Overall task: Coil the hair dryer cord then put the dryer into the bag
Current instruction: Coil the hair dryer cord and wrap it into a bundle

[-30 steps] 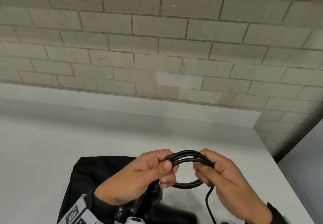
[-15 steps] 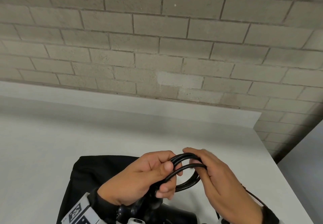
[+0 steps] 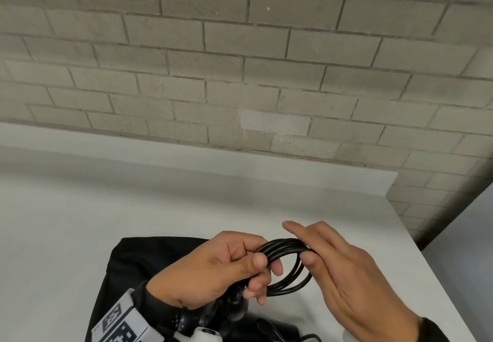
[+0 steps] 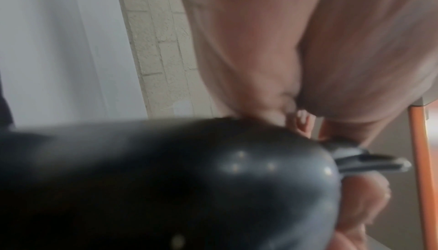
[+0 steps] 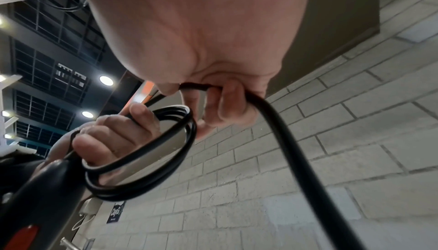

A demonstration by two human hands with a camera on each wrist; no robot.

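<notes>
The black cord (image 3: 289, 267) is wound into several loops held above the table. My left hand (image 3: 253, 269) grips the coil's left side, thumb on top. Under that hand hangs the black hair dryer (image 3: 226, 315), which fills the left wrist view (image 4: 189, 179). My right hand (image 3: 317, 256) is on the coil's right side, thumb pressed to the loops and index finger straight. In the right wrist view the loose cord (image 5: 296, 151) runs through the right hand (image 5: 220, 104), whose fingers curl round it, beside the coil (image 5: 147, 160). The black bag (image 3: 149, 261) lies flat beneath my left forearm.
The white table (image 3: 106, 195) runs back to a grey brick wall (image 3: 240, 61). Its right edge (image 3: 432, 269) lies close to my right hand, with a drop beyond. The plug end of the cord is not visible.
My right hand has brought the loose cord round onto the coil and moved over it. Its index finger has straightened. The left hand has kept its grip.
</notes>
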